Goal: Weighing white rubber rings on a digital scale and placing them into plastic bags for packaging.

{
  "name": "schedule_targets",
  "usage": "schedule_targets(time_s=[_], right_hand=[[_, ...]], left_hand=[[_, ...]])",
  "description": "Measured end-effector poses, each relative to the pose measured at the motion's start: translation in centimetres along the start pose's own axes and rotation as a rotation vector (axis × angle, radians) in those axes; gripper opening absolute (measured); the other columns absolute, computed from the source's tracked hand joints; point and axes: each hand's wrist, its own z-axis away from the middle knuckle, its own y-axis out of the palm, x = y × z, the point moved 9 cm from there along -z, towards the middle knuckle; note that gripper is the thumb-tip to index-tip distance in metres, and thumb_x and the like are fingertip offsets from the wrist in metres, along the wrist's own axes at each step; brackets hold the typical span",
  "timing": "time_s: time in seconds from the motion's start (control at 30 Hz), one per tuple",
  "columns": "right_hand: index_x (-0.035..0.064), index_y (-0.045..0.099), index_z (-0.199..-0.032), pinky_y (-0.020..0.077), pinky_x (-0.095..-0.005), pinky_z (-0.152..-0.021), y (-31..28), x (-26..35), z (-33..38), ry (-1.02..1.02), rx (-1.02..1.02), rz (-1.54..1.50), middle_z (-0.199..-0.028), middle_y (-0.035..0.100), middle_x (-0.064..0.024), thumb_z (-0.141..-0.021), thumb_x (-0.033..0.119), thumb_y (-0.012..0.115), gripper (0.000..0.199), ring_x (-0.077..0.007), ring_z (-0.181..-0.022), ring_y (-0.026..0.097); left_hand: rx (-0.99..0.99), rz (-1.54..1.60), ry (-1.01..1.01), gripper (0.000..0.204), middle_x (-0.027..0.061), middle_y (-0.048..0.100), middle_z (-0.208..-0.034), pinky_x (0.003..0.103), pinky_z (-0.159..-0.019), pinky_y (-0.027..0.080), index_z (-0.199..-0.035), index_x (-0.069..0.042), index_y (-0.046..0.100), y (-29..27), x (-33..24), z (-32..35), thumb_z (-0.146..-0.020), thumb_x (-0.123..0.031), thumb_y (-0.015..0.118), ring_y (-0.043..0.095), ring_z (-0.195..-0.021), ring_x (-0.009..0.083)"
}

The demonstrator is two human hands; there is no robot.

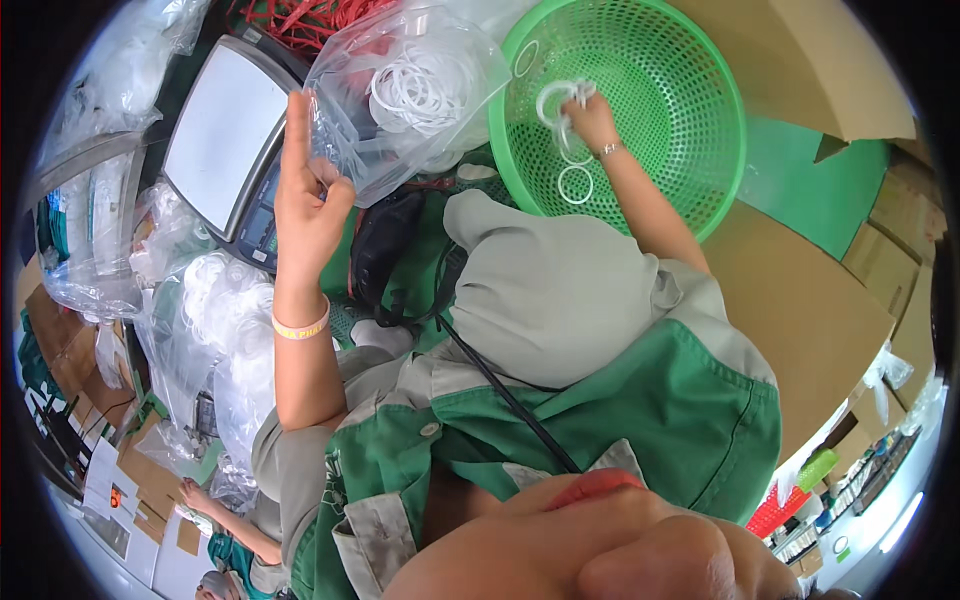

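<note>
My right hand (590,118) is closed on several thin white plastic rings (552,100), inside the round green perforated basket (737,150). One loose white ring (575,185) shows against the basket's near wall and another ring (526,58) at its far left side. My left hand (310,205) is at the edge of a clear plastic bag (345,165). Its index finger points straight out, while the thumb and the other fingers are bent against the bag's film. A heap of white rings (420,88) lies within that bag.
A scale (225,135) with a pale flat plate stands left of my left hand. Red strips (310,22) are piled behind it. Clear bags of white items (225,310) sit at the left. Cardboard (800,310) lies to the right. Another person (240,540) works at lower left.
</note>
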Motion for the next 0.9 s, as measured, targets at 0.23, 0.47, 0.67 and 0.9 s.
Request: schedule_targets(time_s=[0.23,0.47,0.67,0.9], right_hand=[[-0.0004,0.058,-0.092,0.0498,-0.0416,-0.069,0.2,4.9,-7.7,-0.13,-0.332,0.275,-0.082,0.062,-0.0224,-0.07,0.024,0.063,0.033,-0.0343,-0.077,0.062],[-0.0001,0.061,-0.085,0.0494,-0.0424,-0.067,-2.0,1.7,-8.3,0.002,-0.236,0.059,-0.081,0.063,-0.0204,-0.072,0.031,0.062,0.033,-0.0341,-0.076,0.062],[0.0064,0.062,-0.094,0.0504,-0.042,-0.068,1.5,5.3,-7.4,-0.086,-0.273,0.474,-0.085,0.065,-0.0164,-0.073,0.034,0.061,0.034,-0.0325,-0.079,0.063],[0.0058,0.06,-0.103,0.0494,-0.0412,-0.068,-3.8,3.9,-8.5,-0.219,-0.28,0.459,-0.089,0.065,-0.0162,-0.074,0.03,0.061,0.038,-0.0315,-0.08,0.062]], left_hand=[[0.048,-0.006,0.0,0.085,0.013,0.017,-0.146,0.016,-0.052,0.035,-0.142,-0.008,0.012,1.1,0.0,-0.4,-0.065,0.015,0.039,0.035,-0.058,0.0029],[0.042,-0.007,-0.022,0.085,0.014,0.019,-0.145,0.015,-0.05,0.033,-0.142,-0.01,0.012,0.8,0.2,-0.4,-0.065,0.013,0.04,0.033,-0.057,0.0022],[0.04,0.01,-0.022,0.085,0.0144,0.019,-0.145,0.015,-0.05,0.033,-0.142,-0.009,0.013,0.8,0.8,-0.4,-0.065,0.014,0.04,0.033,-0.057,0.002],[0.035,0.044,-0.005,0.083,0.0138,0.019,-0.145,0.016,-0.052,0.033,-0.141,-0.009,0.014,1.0,0.2,-0.8,-0.066,0.014,0.04,0.034,-0.06,0.0014]])
